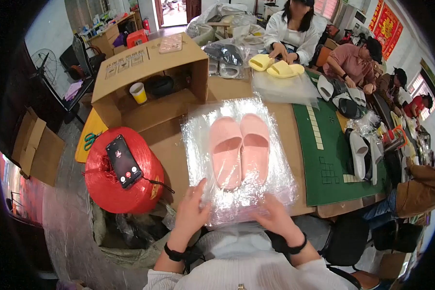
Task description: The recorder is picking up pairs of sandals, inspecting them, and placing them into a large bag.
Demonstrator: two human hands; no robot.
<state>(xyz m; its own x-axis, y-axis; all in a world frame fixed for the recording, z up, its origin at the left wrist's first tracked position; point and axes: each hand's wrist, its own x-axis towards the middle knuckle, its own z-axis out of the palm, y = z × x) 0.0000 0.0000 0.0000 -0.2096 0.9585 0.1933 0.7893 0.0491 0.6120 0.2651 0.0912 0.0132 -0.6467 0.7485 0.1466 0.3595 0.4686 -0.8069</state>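
A pair of pink slide sandals lies side by side, toes away from me, within or under clear plastic. Beneath them is a stack of shiny clear plastic bags on the brown tabletop. At the near left corner of the stack, my left hand has its fingers apart. My right hand is at the near right edge, fingers spread and slightly blurred. Neither hand visibly grips the sandals. Whether the fingertips touch the plastic, I cannot tell.
To the left, a phone lies on a red twine roll, near scissors. An open carton holds a yellow cup. A green mat lies right. Across the table, a person handles yellow slides.
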